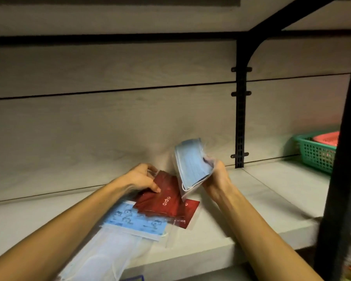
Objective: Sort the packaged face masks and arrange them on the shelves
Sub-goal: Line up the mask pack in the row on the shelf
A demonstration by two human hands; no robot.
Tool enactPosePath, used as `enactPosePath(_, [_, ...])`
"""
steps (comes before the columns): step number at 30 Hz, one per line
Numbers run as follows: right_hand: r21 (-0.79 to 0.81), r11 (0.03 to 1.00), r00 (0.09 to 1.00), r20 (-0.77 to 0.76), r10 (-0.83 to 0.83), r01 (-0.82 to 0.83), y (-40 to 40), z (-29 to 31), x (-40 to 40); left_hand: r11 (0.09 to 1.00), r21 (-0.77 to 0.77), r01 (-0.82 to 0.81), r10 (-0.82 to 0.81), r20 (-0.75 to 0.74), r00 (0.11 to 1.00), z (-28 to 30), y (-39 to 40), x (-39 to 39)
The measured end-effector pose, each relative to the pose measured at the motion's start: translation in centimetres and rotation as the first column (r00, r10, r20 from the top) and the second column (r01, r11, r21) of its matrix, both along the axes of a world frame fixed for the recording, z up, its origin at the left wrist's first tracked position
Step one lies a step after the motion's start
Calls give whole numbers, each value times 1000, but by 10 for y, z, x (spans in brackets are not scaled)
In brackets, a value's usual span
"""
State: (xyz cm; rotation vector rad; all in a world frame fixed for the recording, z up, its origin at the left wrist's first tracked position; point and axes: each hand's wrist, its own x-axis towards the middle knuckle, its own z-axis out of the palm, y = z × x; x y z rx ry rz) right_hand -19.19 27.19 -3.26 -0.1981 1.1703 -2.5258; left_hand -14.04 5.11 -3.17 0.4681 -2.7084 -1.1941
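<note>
sorting masks | my left hand (143,178) pinches red pack (164,196), right (216,175) grips blue pack (192,162) | next: probably shelve blue separately

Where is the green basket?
The green basket sits on the shelf at the far right of the head view, against the back wall, partly hidden behind a black post. A pink basket sits inside it.
</note>
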Motion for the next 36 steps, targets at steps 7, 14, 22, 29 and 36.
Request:
enactPosePath(7, [-59, 998, 999, 49, -14, 17, 2, -2, -2, 972, 232, -41, 66, -103, 992, 5, -3, 4])
enactPosePath(14, [-180, 983, 999, 45, -21, 29, 8, 1, -3, 838, 538, -86, 194, -147, 970, 11, -18, 35])
enactPosePath(22, [10, 984, 984, -10, 178, -178, 0, 8, 23, 629, 777, 18, 372, -321, 871, 23, -23, 81])
enactPosePath(29, [125, 986, 983, -131, 128, -111, -37, 19, 59, 615, 785, 74, 450, -426, 785, 53, -37, 138])
enactPosePath(36, [308, 941, 919, -315, 237, -138, -80, 34, 131, 673, 730, 117, 402, -494, 771, 82, -66, 235])
